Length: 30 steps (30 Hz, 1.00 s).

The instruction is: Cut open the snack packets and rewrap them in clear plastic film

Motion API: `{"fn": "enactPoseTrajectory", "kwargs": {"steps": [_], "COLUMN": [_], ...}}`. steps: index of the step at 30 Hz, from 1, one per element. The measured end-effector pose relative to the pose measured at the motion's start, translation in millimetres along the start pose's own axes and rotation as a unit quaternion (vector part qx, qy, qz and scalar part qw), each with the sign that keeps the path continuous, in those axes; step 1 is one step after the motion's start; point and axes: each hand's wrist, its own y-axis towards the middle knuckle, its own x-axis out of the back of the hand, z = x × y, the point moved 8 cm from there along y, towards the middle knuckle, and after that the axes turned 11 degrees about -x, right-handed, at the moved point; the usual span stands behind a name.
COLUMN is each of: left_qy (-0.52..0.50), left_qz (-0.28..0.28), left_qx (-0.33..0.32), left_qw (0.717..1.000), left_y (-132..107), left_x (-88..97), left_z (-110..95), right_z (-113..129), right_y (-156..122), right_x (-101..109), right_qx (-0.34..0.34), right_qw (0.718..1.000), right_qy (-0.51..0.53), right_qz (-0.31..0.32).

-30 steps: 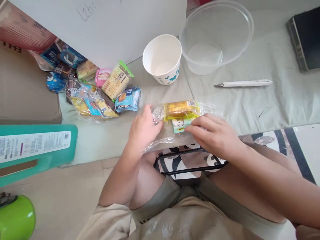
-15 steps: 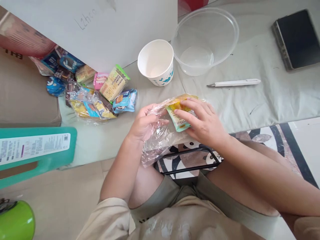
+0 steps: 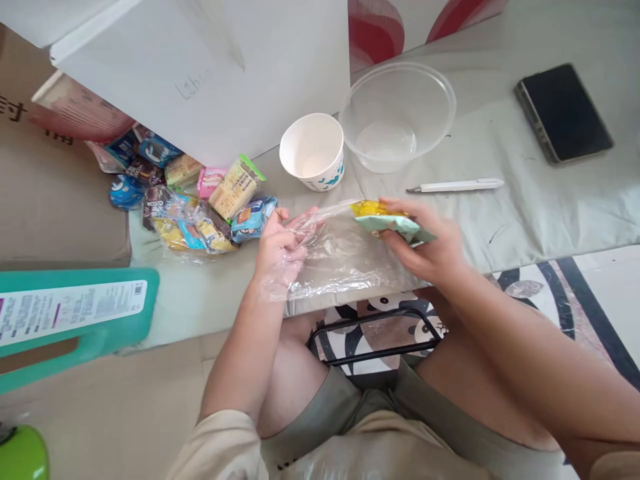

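Note:
My left hand (image 3: 281,248) is closed on one side of a clear plastic bag (image 3: 345,260), which stretches to the right over the table edge. In my right hand (image 3: 433,243), blurred by motion, a pale green snack packet (image 3: 387,225) is pinched between thumb and fingers. A yellow wrapper (image 3: 371,208) shows just above the green one, against the bag's upper edge; I cannot tell whether it is a separate packet. Just left of my left hand lies a blue snack packet (image 3: 253,219), beside a soda biscuit packet (image 3: 236,190).
Behind my hands stand a white paper cup (image 3: 313,150) and a clear plastic bowl (image 3: 425,110). A white pen-like cutter (image 3: 457,186) and a black phone-like device (image 3: 565,113) lie to the right. At left are more bagged snacks (image 3: 195,230) and a green jug (image 3: 145,313).
My right hand has moved right with the green packet, now turned flatter and farther from my left hand. The bag is pulled wider between my hands. The camera view has shifted slightly.

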Motion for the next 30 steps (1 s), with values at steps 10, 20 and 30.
{"fn": "enactPoseTrajectory", "kwargs": {"steps": [10,20,30], "left_qy": [-0.018,-0.028,0.014], "left_qz": [-0.039,0.068,0.120], "left_qx": [0.010,0.038,-0.030], "left_qw": [0.999,0.997,0.992], "left_y": [-1.4,-8.5,-4.7], "left_x": [-1.3,-16.3,-12.4], "left_z": [6.3,8.7,-0.7], "right_z": [-39.3,-36.3,-52.6], "right_y": [46.2,72.8,12.7], "right_x": [58.5,64.3,32.5], "right_qx": [-0.114,-0.117,-0.049], "right_qw": [0.939,0.966,0.992], "right_qy": [0.187,0.118,0.079], "right_qz": [-0.264,-0.198,-0.083]}}
